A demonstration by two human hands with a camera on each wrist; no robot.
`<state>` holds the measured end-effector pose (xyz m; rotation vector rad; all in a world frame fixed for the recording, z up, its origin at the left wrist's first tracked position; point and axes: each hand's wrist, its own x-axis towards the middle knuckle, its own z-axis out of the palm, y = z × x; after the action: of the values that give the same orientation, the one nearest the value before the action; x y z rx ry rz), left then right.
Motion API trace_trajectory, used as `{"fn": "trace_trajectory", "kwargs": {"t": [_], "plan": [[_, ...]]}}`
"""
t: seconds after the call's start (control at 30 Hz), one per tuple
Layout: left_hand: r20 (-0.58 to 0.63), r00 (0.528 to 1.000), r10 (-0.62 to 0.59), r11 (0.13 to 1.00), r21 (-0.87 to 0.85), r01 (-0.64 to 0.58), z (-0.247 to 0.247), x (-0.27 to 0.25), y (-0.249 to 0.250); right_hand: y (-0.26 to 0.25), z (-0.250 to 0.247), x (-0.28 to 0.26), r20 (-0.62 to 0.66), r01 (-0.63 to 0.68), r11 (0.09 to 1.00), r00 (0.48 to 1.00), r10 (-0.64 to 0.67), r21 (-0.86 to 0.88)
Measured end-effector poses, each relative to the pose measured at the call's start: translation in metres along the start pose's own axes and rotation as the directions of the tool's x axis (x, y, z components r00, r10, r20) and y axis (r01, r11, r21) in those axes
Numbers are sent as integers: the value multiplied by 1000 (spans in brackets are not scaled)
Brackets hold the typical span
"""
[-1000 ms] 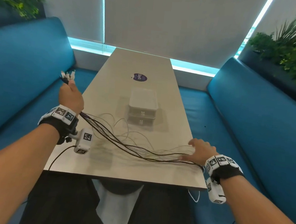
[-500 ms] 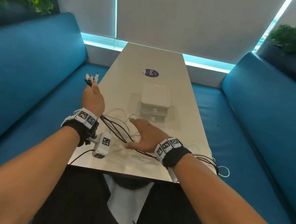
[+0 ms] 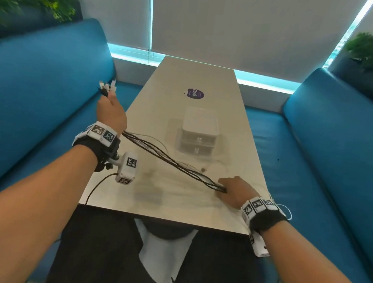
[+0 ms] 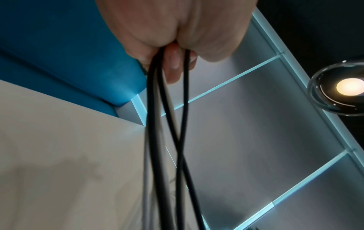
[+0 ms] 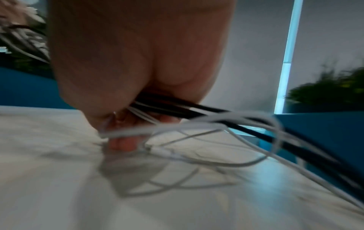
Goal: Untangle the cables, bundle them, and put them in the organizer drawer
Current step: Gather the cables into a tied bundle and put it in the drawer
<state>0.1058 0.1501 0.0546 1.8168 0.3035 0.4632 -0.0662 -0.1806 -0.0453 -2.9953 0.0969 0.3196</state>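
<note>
— What do we see of the cables (image 3: 174,163)?

— We see a bunch of thin black and white ones. They run in a line above the desk (image 3: 200,78), from up on the left down to the near right. Their plugs (image 3: 107,87) stick up at the left end. Some white loops (image 5: 226,140) lie loose on the desk.

— And the organizer drawer (image 3: 199,132)?

— We see a small white box with two drawers, both shut. It sits in the middle of the desk, behind the cables.
</note>
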Motion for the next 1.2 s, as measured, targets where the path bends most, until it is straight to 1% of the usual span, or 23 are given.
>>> {"fn": "trace_trajectory", "kwargs": {"t": [0.07,0.13,0.17,0.23,0.27,0.33,0.43,0.5,0.6,0.67,0.73,0.8,0.83,0.87,0.93,1.07,1.13,1.17,1.2], "plan": [[17,1000,5,999,34,-5,4,-3,-3,21,1,-5,-38,-73,997,997,73,-1],[28,1000,-9,998,58,8,8,-5,-7,44,-1,-12,-70,-190,982,980,189,-8],[25,1000,-18,998,63,17,9,-5,-10,58,-1,-16,-102,-259,966,961,257,0],[21,999,-34,997,64,33,9,-8,-13,85,1,-26,-171,-393,919,905,390,17],[23,999,-31,997,65,29,10,-10,-13,95,3,-30,-186,-444,896,879,439,13],[19,999,-29,996,80,28,13,-16,-12,109,6,-37,-183,-504,864,849,496,0],[-6,999,-34,998,48,34,16,-14,-11,119,2,-45,-144,-553,831,819,556,64],[-56,997,-62,998,-8,62,13,1,-13,126,-3,-47,-112,-565,817,809,576,118],[-104,992,-75,997,-14,74,4,14,-8,136,-7,-52,-90,-587,800,796,598,127],[-127,989,-72,997,5,73,-1,15,-5,141,-7,-54,-77,-624,773,770,633,117],[-140,988,-61,998,-8,61,-3,16,-8,144,-4,-58,-128,-646,756,746,654,101],[-146,986,-76,997,-29,73,-3,18,-10,148,-1,-62,-203,-650,745,717,667,152],[-141,987,-80,997,-26,77,-3,19,-11,150,0,-65,-203,-659,732,704,681,172],[-136,987,-84,996,-24,81,-3,19,-12,152,2,-67,-171,-674,720,699,694,168],[-130,988,-87,996,-10,87,-3,16,-9,153,5,-72,-86,-707,701,695,713,95],[-133,987,-85,996,-7,84,-2,15,-10,153,11,-78,-88,-753,655,650,755,58],[-139,986,-87,996,-6,87,-5,18,-12,154,11,-79,-45,-771,637,636,771,17],[-146,985,-93,996,-9,93,-7,20,-13,156,12,-79,-12,-769,640,640,769,-3],[-155,983,-94,996,-9,94,-8,22,-14,158,14,-78,16,-751,659,659,752,-26]]}}
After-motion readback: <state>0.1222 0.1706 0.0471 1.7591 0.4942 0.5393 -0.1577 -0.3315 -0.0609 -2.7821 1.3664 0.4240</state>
